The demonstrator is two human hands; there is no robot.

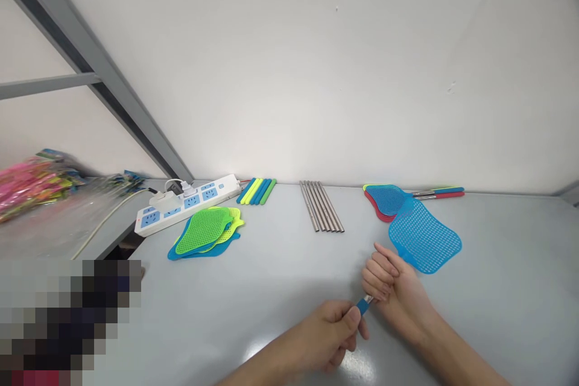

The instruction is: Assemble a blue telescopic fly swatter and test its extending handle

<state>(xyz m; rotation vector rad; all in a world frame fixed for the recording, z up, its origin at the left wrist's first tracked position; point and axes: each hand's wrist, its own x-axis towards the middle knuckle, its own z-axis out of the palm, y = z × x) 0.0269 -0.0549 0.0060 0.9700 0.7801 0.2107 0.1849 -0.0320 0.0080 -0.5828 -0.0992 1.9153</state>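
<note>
Right of centre in the lower frame, the left hand's [337, 335] fingers pinch a blue grip [363, 306] and the right hand's [389, 280] curl around the metal rod [369, 298], where uneven pressure could twist the blue swatter head [425, 236].

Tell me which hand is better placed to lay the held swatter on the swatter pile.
The right hand, probably: it holds the rod nearer the swatter head and sits closer to the pile. The left hand grips the handle, farther away.

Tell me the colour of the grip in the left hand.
The grip is blue, seen best in the head view.
</note>
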